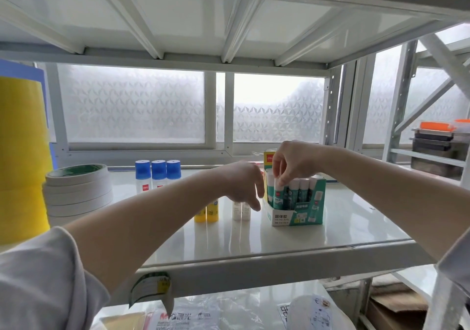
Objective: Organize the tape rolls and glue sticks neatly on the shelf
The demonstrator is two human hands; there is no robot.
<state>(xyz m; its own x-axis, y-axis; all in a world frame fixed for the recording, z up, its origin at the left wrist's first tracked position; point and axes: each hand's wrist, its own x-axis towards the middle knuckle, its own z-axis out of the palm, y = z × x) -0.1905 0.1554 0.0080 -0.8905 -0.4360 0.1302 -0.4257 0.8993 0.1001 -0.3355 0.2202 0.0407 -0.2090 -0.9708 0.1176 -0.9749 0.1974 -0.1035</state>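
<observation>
Left hand (244, 184) hangs slack beside box (296, 214); right hand (292, 162) pinches glue stick (277, 192) — shelf (356, 218) bare rightward.

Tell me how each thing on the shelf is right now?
Glue stick box: open, sticks upright inside.
Right hand: pinching one glue stick in the box.
Left hand: open, holding nothing.
Blue-capped bottles: upright, capped.
White tape rolls: stacked flat.
</observation>
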